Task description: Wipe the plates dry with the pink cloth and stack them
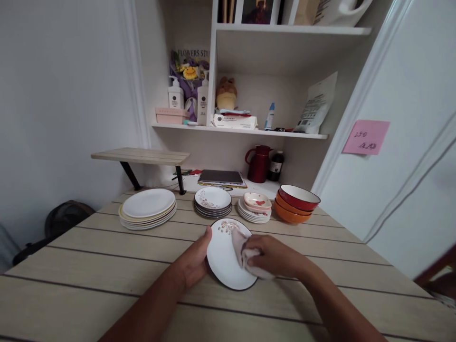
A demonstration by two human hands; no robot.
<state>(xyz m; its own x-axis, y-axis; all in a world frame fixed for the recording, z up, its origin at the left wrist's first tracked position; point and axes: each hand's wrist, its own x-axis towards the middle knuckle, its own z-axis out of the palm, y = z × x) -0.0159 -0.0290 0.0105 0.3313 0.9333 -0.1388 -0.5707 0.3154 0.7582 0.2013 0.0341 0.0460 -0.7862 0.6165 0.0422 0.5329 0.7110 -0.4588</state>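
A white plate with a dark rim and a small flower print is held tilted above the wooden table. My left hand grips its left edge, fingers behind the plate. My right hand is closed on a pale cloth that is pressed against the plate's face on its right side.
Behind the plate stand a stack of plain white plates, a stack of flowered plates, a stack of small dishes and nested red and orange bowls. Shelves with bottles, a red jug and a tablet fill the back.
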